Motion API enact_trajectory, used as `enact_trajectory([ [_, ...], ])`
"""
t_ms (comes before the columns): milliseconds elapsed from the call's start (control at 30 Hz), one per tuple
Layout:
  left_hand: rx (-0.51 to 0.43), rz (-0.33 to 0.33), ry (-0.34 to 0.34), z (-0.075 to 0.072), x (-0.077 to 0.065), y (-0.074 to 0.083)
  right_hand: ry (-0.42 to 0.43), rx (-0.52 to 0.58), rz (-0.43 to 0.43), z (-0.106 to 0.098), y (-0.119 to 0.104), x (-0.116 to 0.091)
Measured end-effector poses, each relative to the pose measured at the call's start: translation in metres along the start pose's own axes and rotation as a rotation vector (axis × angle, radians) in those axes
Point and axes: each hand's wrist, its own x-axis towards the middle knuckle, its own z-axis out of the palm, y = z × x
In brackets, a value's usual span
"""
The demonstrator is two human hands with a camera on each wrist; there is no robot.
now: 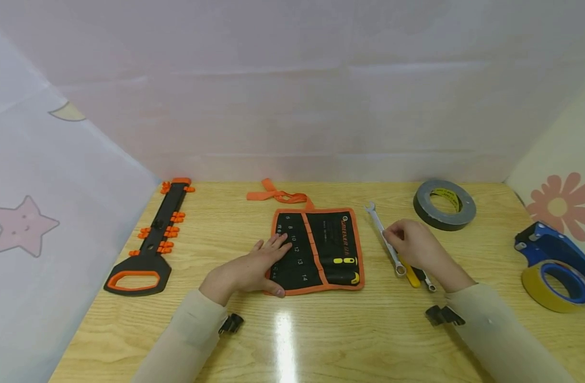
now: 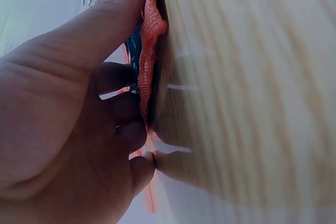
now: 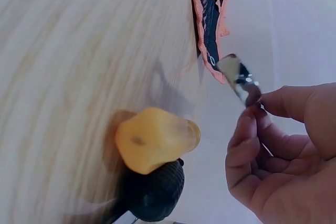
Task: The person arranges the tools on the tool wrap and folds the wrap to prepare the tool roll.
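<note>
A black tool pouch (image 1: 337,229) with orange edging and printed sizes lies flat on the table. My left hand (image 1: 254,268) rests on its left part, fingers spread and thumb at the near edge. The orange edge (image 2: 149,40) shows beside that thumb in the left wrist view. With thumb and fingertips, my right hand (image 1: 414,244) pinches a combination wrench (image 1: 393,255) right of the pouch. Its ring end (image 3: 241,80) is raised above the table in the right wrist view. Below that hand lie a yellow handle (image 3: 155,140) and a black handle (image 3: 157,190).
A black holder with orange clips (image 1: 153,234) lies at the left. A roll of grey tape (image 1: 421,210) lies at the back right, with a blue tape dispenser (image 1: 567,252) at the right edge. An orange tie strap (image 1: 289,198) extends behind the pouch.
</note>
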Motion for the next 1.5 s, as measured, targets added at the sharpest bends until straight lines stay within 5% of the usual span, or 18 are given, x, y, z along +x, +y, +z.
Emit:
enact_trajectory([
  [800,0.057,0.016,0.024,-0.001,-0.002,0.001,0.025,0.058,-0.105,0.002,-0.010,0.003],
  [1500,0.032,0.007,0.010,0.001,-0.002,0.000,-0.001,-0.033,-0.200,0.013,-0.019,0.014],
])
